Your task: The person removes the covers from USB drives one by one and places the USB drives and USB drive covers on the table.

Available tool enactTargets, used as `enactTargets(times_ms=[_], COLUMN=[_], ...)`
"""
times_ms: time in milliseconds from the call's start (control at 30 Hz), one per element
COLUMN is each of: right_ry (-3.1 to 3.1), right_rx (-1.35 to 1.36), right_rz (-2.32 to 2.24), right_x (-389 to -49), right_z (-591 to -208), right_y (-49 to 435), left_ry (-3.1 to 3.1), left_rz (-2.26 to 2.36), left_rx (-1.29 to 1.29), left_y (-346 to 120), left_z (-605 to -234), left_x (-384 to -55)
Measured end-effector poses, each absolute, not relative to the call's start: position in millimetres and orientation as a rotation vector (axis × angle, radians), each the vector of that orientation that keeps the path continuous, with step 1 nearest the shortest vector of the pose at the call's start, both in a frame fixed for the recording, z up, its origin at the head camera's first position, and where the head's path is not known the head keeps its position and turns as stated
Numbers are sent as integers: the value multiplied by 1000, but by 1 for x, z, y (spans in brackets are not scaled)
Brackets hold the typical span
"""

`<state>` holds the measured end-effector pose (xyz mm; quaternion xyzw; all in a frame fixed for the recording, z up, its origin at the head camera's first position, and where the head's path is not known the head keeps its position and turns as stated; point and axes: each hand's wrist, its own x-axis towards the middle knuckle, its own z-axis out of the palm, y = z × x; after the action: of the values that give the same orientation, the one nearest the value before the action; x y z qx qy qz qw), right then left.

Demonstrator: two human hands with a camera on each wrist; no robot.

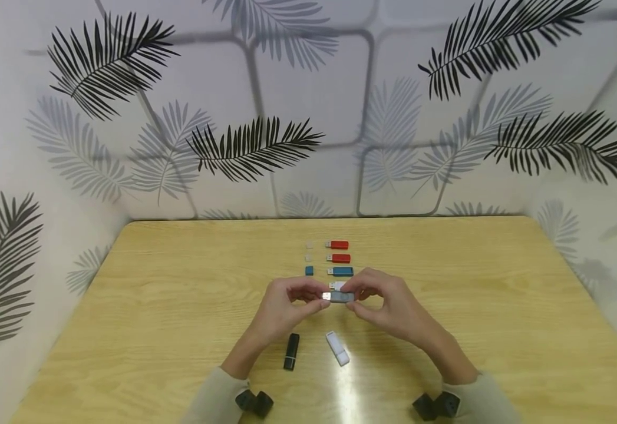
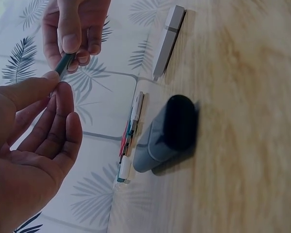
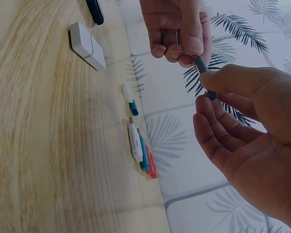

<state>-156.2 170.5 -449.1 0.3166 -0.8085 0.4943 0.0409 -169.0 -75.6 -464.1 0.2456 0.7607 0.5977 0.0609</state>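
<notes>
Both hands hold a grey USB stick (image 1: 342, 297) level above the table, its metal plug pointing left. My left hand (image 1: 281, 306) pinches the plug end between thumb and fingers. The right hand (image 1: 390, 303) pinches the other end of the body. In the right wrist view the stick looks dark green-grey, and fingertips hide parts of it. Just behind the hands lies a white USB stick (image 1: 336, 285), partly covered by right-hand fingers. Nearer the front, a black USB stick (image 1: 291, 351) and a capped white USB stick (image 1: 337, 348) lie between the forearms.
Behind the hands, a blue USB stick (image 1: 342, 271) and two red USB sticks, the farther one (image 1: 339, 245) at the back, form a column with plugs facing left. A blue cap (image 1: 309, 271) and pale caps (image 1: 310, 245) line up left of them. The patterned wall cloth (image 1: 308, 176) borders the wooden table (image 1: 181, 306).
</notes>
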Motion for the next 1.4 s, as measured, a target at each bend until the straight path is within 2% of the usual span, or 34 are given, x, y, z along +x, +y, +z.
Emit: enactTargets(times_ms=[900,1167,1400], right_ry=[-2474,-2468,-2480], right_rx=[1032,891,863], right_rz=[1514,1400,1413], right_x=[-159,-161,-162], right_z=[-445,-436,-440], right_y=[176,204,207], left_ry=[2253,2301,2258], left_rz=[1819,1934,1928], left_rx=[749,695,650], left_y=[-83,-107,-106], left_z=[-458,-451,-455], left_x=[-172,-181,-181])
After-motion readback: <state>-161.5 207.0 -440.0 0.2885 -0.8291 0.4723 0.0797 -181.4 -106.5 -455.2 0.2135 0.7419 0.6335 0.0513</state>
